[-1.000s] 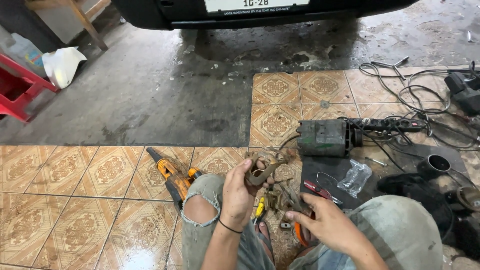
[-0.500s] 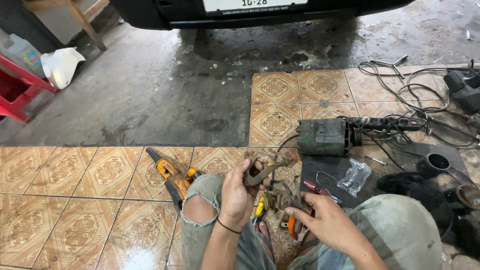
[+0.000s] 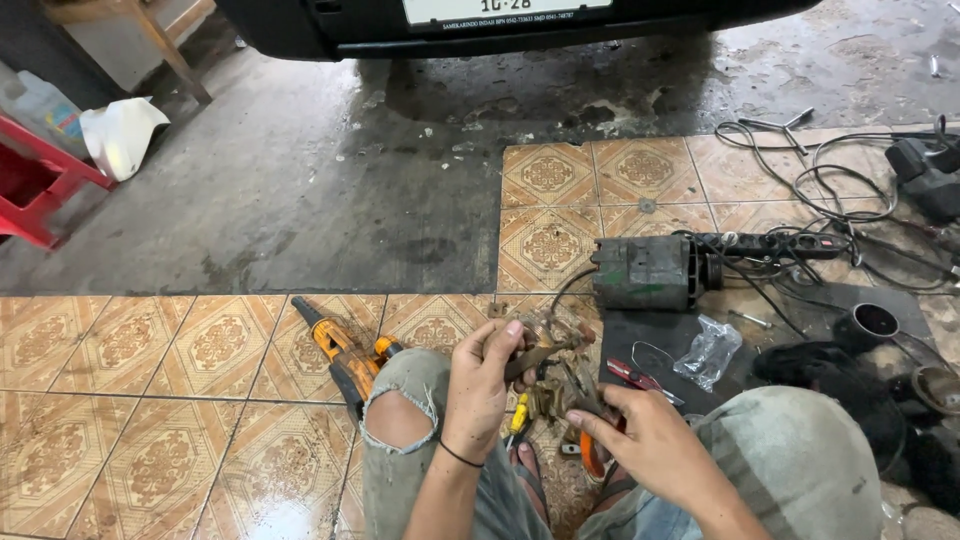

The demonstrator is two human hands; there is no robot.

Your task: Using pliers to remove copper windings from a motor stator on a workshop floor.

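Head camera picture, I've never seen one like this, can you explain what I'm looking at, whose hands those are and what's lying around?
The camera sits on a person's head and looks down at their own knees and hands. They sit on a tiled floor behind a parked car. The left hand holds a small rusty metal part in its grip. The right hand reaches into a pile of small tools between the feet. Nearby lie an orange power tool, a grey-green motor, a plastic bag and tangled cables.

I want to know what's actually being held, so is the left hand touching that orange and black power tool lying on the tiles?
Apart. The head view shows the left hand raised around a small metal part, with the torn knee between it and the orange power tool.
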